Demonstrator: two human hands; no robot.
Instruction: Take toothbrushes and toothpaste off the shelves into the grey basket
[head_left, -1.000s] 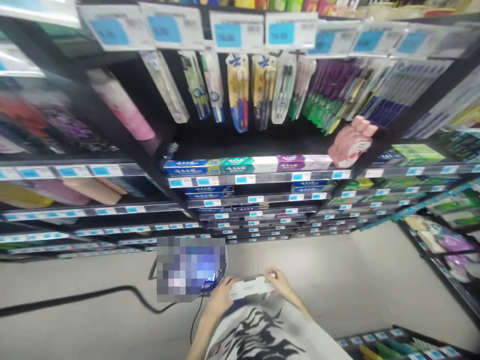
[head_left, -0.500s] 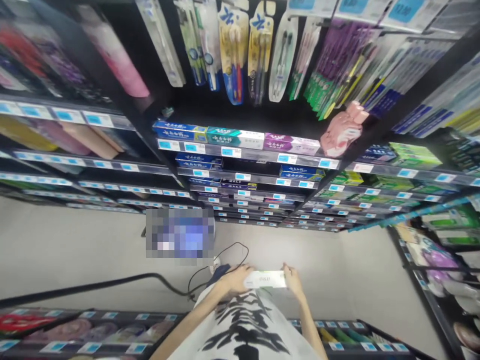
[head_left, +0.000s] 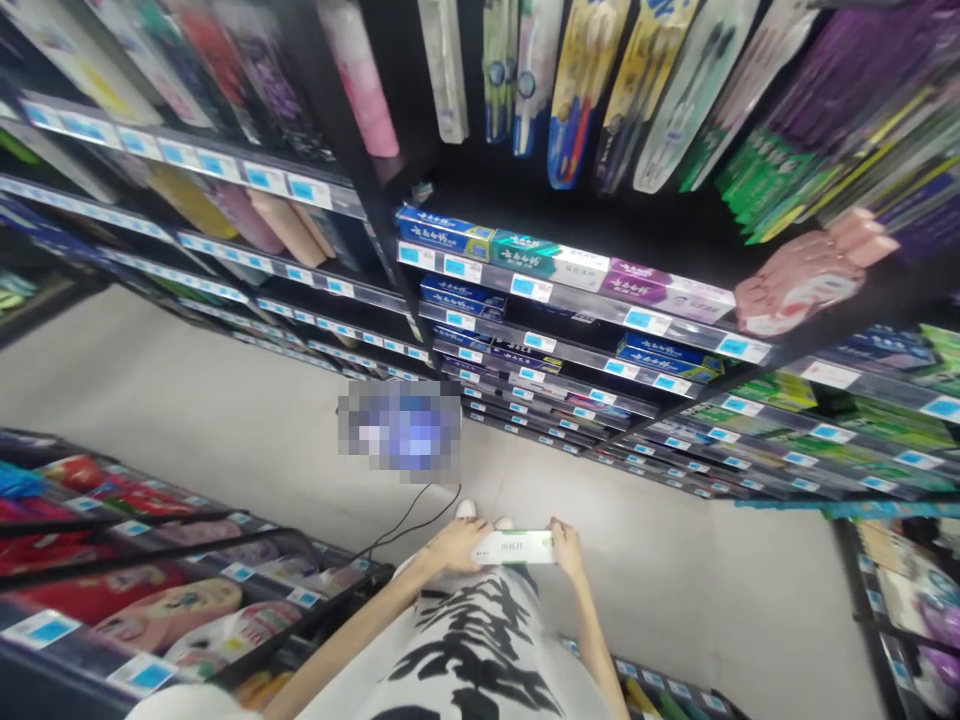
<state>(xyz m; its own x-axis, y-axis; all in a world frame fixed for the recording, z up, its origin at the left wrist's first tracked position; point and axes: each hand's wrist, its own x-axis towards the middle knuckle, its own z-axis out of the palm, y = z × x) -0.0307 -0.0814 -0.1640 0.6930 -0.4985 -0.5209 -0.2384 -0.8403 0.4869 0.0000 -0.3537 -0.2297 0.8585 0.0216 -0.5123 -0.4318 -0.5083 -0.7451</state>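
A long white box with green at its end (head_left: 516, 547), much like the toothpaste boxes on the shelf, lies level in front of my body. My left hand (head_left: 459, 545) grips its left end, and my right hand (head_left: 566, 545) has its fingers closed around the right end. The box is held over the floor, apart from any shelf. In front of me a row of toothpaste boxes (head_left: 559, 262) lines the shelf edge, blue, green-and-white and purple. Above them hang packaged toothbrushes (head_left: 589, 95). A pink bottle (head_left: 806, 275) stands at the row's right end.
A blurred-out blue shape (head_left: 405, 430) is on the floor ahead to the left. A thin black cable (head_left: 401, 525) loops beside my left arm. A shelf with pouches (head_left: 202, 610) runs behind me at left, and another rack (head_left: 900, 590) stands at right.
My view has turned to the left, so the shelves sit further right and tilted, and more of the left aisle shows. Both hands keep hold of the white box.
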